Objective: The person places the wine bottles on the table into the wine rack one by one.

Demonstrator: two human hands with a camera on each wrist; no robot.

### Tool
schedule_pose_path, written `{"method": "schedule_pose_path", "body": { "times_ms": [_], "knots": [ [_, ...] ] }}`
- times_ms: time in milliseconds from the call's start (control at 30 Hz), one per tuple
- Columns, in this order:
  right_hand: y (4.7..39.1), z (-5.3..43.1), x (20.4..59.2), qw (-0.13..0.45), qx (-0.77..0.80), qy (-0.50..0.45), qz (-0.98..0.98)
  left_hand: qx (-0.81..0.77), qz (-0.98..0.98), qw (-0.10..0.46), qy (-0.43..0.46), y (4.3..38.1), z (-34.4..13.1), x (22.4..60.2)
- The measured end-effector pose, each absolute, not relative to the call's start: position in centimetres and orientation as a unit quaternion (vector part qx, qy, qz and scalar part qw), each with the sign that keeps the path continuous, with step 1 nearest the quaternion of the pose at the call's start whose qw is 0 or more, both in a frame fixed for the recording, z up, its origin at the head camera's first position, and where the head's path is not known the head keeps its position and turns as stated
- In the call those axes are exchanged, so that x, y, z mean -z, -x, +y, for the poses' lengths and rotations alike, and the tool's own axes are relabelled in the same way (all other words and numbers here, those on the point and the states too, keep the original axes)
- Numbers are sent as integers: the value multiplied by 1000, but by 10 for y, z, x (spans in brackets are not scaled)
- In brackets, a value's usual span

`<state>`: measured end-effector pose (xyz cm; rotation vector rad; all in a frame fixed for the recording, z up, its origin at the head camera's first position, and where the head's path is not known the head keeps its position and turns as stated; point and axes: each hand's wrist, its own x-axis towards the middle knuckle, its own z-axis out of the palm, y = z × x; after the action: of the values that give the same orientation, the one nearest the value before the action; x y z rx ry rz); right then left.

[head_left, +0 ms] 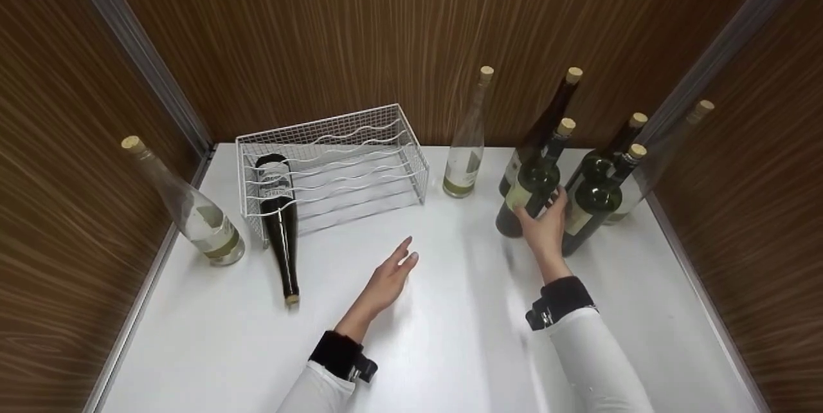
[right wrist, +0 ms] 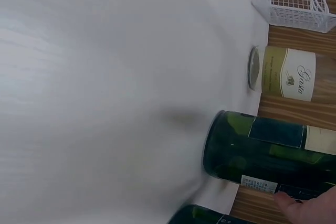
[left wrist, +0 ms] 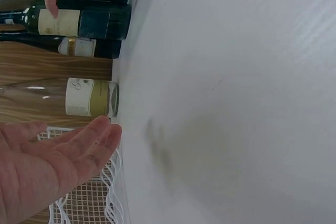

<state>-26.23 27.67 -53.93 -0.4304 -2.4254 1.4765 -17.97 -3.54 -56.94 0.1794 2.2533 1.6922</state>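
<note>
My right hand (head_left: 545, 228) grips a corked green wine bottle (head_left: 539, 176) with a pale label, thumb and fingers around its lower body. That bottle stands upright or nearly so, its base close to the white table. In the right wrist view, the fingertip (right wrist: 287, 203) lies against the bottle's green glass (right wrist: 236, 145). My left hand (head_left: 386, 281) holds nothing and hovers over the middle of the table, palm turned inward and fingers extended. Ahead of it is a white wire rack (head_left: 411, 162), where a dark bottle (head_left: 283, 239) lies with its corked neck toward me.
A clear corked bottle (head_left: 463, 165) stands right of the rack, another (head_left: 212, 233) to its left. Behind and right of my right hand cluster several bottles, including a dark one (head_left: 556, 110) and a green one (head_left: 596, 197). Wood-grain panels (head_left: 308, 33) enclose the table (head_left: 437, 336).
</note>
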Motion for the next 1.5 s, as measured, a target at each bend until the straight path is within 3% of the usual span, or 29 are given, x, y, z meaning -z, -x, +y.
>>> {"method": "schedule_pose_path", "body": {
  "times_ms": [233, 533, 733, 1233, 1500],
  "knots": [
    [277, 282, 536, 113, -508, 165, -838, -592, 787, 160, -66, 183, -31, 568],
    [290, 282, 533, 148, -524, 148, -826, -586, 790, 165, -65, 184, -27, 569],
    [294, 285, 532, 121, -545, 158, -814, -580, 794, 172, -64, 183, -26, 569],
    [292, 280, 532, 148, -538, 130, -820, -588, 787, 172, -72, 183, -27, 566],
    [283, 275, 533, 156, -537, 88, -824, -655, 724, 203, -72, 178, -26, 557]
  ]
}}
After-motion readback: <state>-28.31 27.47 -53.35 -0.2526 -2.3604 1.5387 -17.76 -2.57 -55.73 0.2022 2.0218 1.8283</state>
